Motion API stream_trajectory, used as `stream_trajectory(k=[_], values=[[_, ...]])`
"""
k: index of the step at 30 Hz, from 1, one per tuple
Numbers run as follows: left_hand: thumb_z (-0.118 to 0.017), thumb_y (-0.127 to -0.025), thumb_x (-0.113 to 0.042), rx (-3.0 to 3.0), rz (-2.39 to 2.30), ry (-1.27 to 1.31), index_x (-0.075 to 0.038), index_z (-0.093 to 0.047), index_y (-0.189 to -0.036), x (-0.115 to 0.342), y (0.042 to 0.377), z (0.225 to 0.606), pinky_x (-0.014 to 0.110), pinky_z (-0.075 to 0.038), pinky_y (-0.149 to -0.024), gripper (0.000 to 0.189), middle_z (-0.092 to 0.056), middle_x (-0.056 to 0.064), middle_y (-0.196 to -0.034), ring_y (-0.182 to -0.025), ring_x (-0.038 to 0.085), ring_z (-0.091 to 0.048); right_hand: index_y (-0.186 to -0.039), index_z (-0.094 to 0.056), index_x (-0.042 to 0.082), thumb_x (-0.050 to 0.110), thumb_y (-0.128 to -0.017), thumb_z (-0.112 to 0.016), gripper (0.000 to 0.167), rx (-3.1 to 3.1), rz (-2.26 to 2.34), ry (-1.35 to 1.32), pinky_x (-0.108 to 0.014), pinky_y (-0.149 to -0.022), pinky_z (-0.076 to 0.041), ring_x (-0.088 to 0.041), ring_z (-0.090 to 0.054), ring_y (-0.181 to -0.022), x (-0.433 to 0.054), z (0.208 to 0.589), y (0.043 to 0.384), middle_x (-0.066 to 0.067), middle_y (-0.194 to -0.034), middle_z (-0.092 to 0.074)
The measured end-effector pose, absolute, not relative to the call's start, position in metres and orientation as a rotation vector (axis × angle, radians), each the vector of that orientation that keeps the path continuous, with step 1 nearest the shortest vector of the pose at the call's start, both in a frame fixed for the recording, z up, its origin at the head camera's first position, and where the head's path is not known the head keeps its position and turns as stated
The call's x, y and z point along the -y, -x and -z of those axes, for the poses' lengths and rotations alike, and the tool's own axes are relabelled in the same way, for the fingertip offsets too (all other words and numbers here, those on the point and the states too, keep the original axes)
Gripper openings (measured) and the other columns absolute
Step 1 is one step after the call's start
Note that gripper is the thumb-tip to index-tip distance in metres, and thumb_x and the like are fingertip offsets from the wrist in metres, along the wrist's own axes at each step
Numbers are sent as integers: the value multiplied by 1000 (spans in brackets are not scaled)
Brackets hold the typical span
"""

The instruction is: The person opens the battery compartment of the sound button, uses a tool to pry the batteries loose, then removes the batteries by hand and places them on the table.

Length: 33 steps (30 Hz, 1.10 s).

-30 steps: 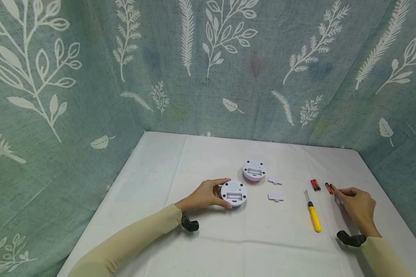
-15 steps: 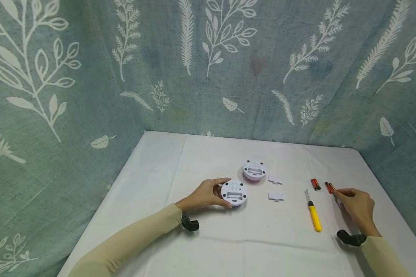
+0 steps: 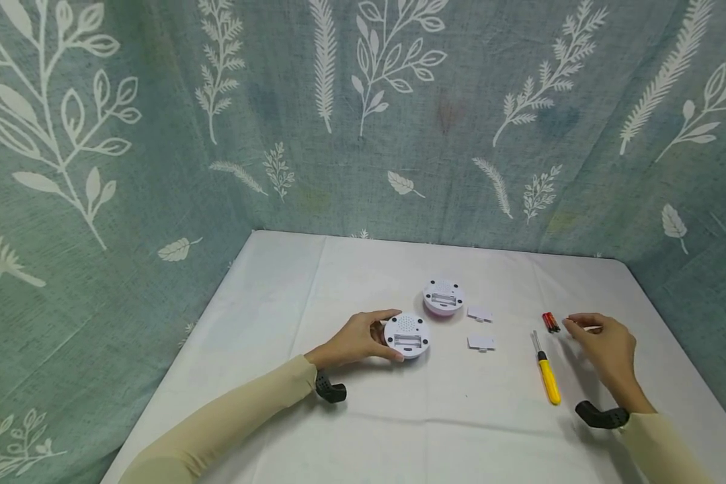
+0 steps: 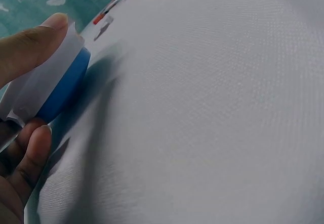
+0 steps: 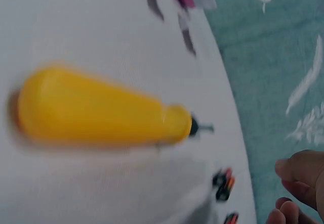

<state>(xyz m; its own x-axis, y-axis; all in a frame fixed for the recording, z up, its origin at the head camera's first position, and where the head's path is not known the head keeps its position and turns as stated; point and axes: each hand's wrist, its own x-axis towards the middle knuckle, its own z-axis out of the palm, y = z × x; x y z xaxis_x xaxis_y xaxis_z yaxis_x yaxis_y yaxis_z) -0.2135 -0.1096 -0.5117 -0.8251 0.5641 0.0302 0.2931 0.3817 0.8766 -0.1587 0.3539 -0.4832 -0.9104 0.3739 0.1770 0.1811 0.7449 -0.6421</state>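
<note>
My left hand (image 3: 357, 341) grips a round white device (image 3: 407, 335) by its side, its open battery compartment facing up; the left wrist view shows a blue part (image 4: 66, 85) beneath its white base. Above the table at the right, my right hand (image 3: 608, 343) holds thumb and fingers pinched together, with a small reddish battery end at the fingertips; most of that battery is hidden. Just left of these fingers lies a pair of red and black AAA-looking batteries (image 3: 551, 323). In the right wrist view, part of another battery (image 5: 231, 218) shows at the bottom edge.
A second white device (image 3: 444, 297) with an open compartment stands behind the held one. Two white battery covers, one farther back (image 3: 480, 314) and one nearer (image 3: 480, 343), lie to the right. A yellow-handled screwdriver (image 3: 548, 380) lies left of my right hand.
My right hand has lifted and moved slightly left from the right-hand pair of batteries, fingertips pinched. The spot of that pair is now behind the hand. My left hand keeps its grip on the device.
</note>
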Motion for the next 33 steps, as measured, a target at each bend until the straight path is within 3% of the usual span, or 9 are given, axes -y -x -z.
stream_trajectory(k=[10,21,33], values=[[-95,-71,-43,-2427,-1417,-715,-21,-51,-153,115,234,502,31,-55,-73,95,-65,4,-95,-83,17,-66,-115,-75,1,32,-98,-73,35,2653,-967,276,-26,-63,-41,-24,-51,-89,-326,473,164,-19,-112,-67],[-94,-73,-45,-2406,-1447,-647,-25,-49,-155,126,266,505,34,-52,-78,95,-63,8,-102,-89,20,-65,-111,-76,4,36,-97,-74,35,2644,-999,155,-27,-51,-37,-20,-49,-68,-319,476,163,-13,-97,-70],[-94,-74,-40,-2387,-1420,-668,-23,-43,-159,129,279,511,33,-53,-81,100,-63,7,-103,-92,21,-62,-110,-76,4,34,-97,-74,33,2648,-998,111,-24,-52,-45,-20,-55,-72,-316,478,164,-13,-96,-71]])
